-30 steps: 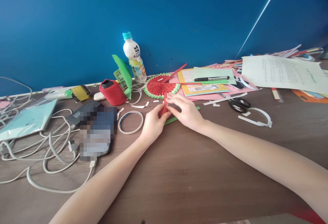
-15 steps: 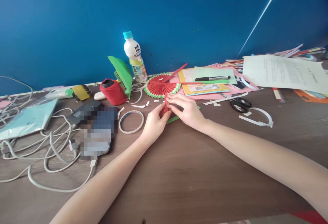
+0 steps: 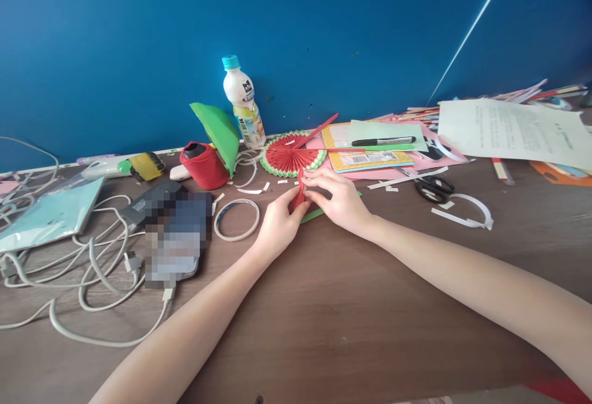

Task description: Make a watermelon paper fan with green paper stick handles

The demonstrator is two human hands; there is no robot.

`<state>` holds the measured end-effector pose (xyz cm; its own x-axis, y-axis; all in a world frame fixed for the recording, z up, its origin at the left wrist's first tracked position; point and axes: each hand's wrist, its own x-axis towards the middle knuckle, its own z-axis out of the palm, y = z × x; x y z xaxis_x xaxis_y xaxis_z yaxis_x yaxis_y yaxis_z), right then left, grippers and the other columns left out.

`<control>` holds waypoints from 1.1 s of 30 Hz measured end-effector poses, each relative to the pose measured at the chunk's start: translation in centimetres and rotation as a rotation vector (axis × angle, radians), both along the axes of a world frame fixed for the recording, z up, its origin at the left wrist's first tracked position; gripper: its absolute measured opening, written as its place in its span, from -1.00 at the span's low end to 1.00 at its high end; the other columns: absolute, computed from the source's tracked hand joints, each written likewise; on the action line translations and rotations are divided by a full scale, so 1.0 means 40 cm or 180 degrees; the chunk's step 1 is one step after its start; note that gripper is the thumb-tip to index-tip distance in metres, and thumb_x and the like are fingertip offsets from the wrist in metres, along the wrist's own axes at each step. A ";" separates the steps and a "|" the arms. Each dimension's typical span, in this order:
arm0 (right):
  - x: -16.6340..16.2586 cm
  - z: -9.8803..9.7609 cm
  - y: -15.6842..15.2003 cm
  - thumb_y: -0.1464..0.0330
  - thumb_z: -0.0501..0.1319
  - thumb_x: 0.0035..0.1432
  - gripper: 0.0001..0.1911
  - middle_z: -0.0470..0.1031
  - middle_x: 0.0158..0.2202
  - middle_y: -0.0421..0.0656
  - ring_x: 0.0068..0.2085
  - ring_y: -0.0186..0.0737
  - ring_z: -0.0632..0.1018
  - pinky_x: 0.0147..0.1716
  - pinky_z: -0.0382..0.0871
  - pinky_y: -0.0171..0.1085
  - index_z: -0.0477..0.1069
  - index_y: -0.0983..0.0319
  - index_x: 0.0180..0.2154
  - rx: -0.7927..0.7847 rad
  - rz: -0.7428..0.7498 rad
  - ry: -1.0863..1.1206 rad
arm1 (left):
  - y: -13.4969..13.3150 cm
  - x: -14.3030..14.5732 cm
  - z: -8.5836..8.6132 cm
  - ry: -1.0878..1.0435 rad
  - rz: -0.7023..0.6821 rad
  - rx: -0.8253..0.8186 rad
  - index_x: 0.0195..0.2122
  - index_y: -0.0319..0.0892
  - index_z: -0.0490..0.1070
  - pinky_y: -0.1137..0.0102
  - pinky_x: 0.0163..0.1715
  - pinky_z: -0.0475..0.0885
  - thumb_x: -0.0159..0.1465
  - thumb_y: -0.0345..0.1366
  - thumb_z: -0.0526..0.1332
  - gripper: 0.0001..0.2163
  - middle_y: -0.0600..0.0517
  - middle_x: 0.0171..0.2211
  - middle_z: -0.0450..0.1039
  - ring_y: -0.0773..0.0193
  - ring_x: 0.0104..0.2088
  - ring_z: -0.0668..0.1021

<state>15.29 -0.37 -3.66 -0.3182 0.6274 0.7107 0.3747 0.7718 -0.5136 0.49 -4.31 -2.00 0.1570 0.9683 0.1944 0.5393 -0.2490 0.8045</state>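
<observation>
Between my two hands is a narrow piece of folded red paper point(image 3: 300, 189), mostly covered by fingers. My left hand point(image 3: 281, 218) is closed on its lower left side, thumb towards the right. From the right, the fingertips of my right hand point(image 3: 340, 197) pinch the same paper. A green strip point(image 3: 313, 215) lies beneath the hands on the table. Just behind them rests a pleated round paper fan point(image 3: 292, 156), red inside with a green and white zigzag rim. Two thin red sticks reach out from it to the right.
A tape ring point(image 3: 237, 219), a phone point(image 3: 180, 240) and tangled white cables lie on the left. A bottle point(image 3: 244, 105) stands against the blue wall, beside a green paper piece point(image 3: 216, 132) and a red-wrapped object point(image 3: 204, 165). Scissors point(image 3: 433, 188), a marker point(image 3: 383, 141) and papers are to the right.
The green paper piece by the bottle has tilted slightly to the left. My hands stay in nearly the same place, both on the red paper.
</observation>
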 end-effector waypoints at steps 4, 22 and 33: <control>0.000 0.001 -0.002 0.45 0.14 0.11 -0.88 0.48 -0.22 -0.05 -0.09 -0.15 0.50 -0.11 0.42 -0.11 0.41 0.21 -0.27 0.0129 -0.0045 -0.0080 | 0.002 -0.002 -0.004 -0.0034 -0.0045 0.0015 -0.09 -0.21 0.39 0.44 -0.28 0.32 0.20 -0.26 0.08 -0.71 0.04 -0.31 0.47 0.27 -0.33 0.44; -0.003 0.004 0.000 0.49 0.02 0.15 -0.79 0.50 -0.17 -0.05 -0.08 -0.15 0.49 -0.08 0.39 -0.09 0.40 0.21 -0.25 0.0089 -0.0114 -0.0228 | 0.005 0.001 -0.004 -0.0132 -0.0029 -0.0065 -0.14 -0.23 0.40 0.41 -0.24 0.33 0.17 -0.28 0.10 -0.74 0.02 -0.30 0.48 0.25 -0.30 0.46; -0.004 0.000 -0.002 0.43 0.09 0.14 -0.93 0.46 -0.05 0.02 0.01 -0.14 0.46 -0.01 0.37 -0.07 0.33 0.22 -0.32 -0.0018 0.0022 -0.0064 | 0.004 0.004 -0.005 0.0054 0.0137 -0.0018 -0.31 -0.19 0.37 0.49 -0.48 0.18 0.14 -0.23 0.14 -0.84 0.15 -0.55 0.26 0.39 -0.52 0.25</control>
